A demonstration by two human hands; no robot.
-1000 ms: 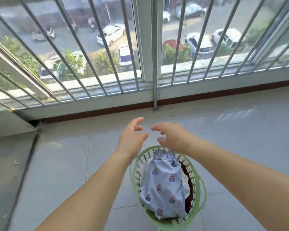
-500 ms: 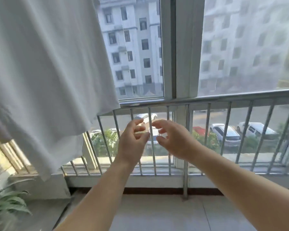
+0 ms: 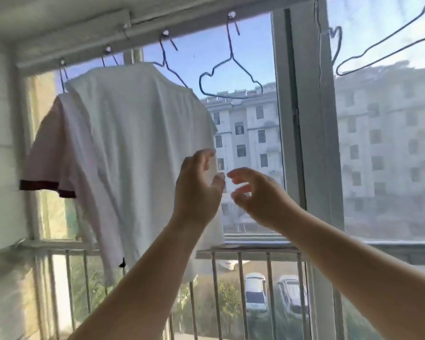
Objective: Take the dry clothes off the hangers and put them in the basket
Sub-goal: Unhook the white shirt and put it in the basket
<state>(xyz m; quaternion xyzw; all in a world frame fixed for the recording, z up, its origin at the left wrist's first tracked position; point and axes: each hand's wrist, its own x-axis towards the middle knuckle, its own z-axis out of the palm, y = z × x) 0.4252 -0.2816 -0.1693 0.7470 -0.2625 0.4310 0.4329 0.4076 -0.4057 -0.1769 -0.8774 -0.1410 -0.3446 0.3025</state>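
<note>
View has swung up from the basket, now out of frame, to the rail: last garment dropped, next pick starting. Far left, a pink shirt [image 3: 52,148] with dark sleeve trim hangs behind a white T-shirt [image 3: 138,143], both on hangers. Left hand [image 3: 198,190] is at the white shirt's right edge, fingers loosely spread; contact unclear, no grip closed. Right hand [image 3: 253,195] is just beside it, fingers apart, holding nothing. Bare wire hanger [image 3: 231,77] hangs above.

Hands [image 3: 227,190] by white tee [image 3: 138,148]
</note>
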